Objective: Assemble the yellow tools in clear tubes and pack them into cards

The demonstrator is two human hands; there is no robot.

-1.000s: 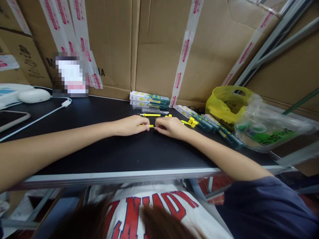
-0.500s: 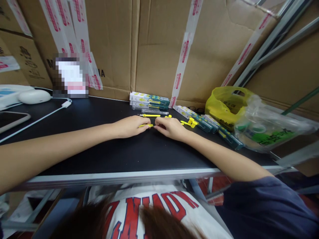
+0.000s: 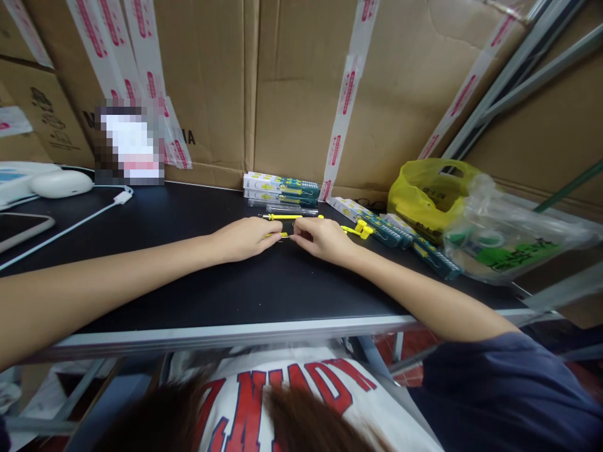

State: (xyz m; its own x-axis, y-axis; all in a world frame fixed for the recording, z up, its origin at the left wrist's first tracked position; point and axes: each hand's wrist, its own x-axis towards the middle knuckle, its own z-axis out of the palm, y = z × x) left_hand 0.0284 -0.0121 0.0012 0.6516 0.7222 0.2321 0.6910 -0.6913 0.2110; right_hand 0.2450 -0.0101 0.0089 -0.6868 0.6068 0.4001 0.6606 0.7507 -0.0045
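Note:
My left hand is closed, thumb and fingers pinching a small thin yellow piece whose end sticks out to the right. Close beside it, my right hand is also closed, its fingertips pinched at that end; what they hold is too small to make out. Just behind the hands lies a slim yellow rod with a dark tip, partly covered by my right hand. To the right of that hand rest small yellow plastic parts on the black tabletop.
Clear tubes lie before stacked printed boxes at the cardboard wall. More slim boxes lie to the right, beside a yellow plastic bag and a clear bag. A phone and white cable are at left.
The hands stay nearly in place, with a slight shift of the fingers. Less of the yellow piece shows by my left fingertips. The view has shifted slightly.

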